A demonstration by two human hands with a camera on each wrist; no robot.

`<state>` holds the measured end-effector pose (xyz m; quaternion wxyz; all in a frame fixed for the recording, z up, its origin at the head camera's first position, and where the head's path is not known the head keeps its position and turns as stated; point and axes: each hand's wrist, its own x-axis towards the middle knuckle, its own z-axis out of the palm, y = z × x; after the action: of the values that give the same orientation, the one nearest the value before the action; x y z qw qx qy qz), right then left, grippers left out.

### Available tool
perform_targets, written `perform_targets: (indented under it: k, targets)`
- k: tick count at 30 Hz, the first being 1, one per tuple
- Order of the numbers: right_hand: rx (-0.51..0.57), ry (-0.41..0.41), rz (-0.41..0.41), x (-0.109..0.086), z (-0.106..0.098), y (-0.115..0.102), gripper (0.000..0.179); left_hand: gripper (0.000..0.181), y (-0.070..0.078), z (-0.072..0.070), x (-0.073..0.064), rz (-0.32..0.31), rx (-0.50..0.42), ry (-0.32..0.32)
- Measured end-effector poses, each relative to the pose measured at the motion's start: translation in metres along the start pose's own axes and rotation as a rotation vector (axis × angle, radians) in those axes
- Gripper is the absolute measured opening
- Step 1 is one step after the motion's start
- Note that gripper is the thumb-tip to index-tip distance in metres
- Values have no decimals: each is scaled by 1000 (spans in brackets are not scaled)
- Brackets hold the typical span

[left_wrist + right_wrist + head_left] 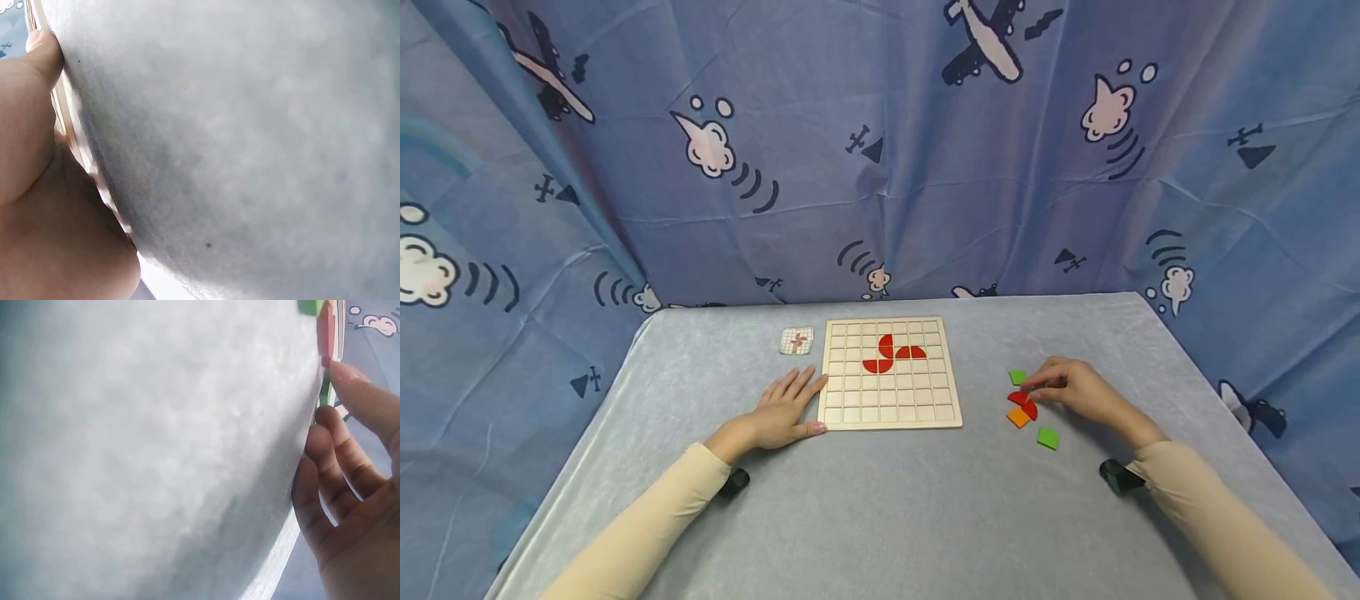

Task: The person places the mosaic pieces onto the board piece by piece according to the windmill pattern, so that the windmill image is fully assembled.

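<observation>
1. One card (796, 341) left of the board, printed with a grid and a reddish figure; finer marks too small to read.
2. One gridded board (891, 408) on the bench (910, 517); three red half-discs (911, 353) on it.
3. Left hand (782, 414): fingers spread, touching board's left edge.
4. Loose, right of board: two red pieces (1030, 409), two green squares (1048, 437), one orange square (1018, 417).
5. Right hand (1072, 389) at the reds: fingers bent, narrow gap to thumb; contact, cannot tell.
</observation>
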<state>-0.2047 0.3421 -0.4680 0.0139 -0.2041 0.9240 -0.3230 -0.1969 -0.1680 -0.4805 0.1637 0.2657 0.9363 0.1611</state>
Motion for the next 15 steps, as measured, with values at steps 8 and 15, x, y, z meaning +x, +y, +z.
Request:
perform_targets:
  k: [8, 15]
  targets:
    - [35, -58, 19, 6, -1, 4, 22, 84, -2, 3, 1, -2, 1, 8]
    - [57, -106, 25, 10, -2, 5, 25, 84, 3, -2, -2, 11, -15, 5]
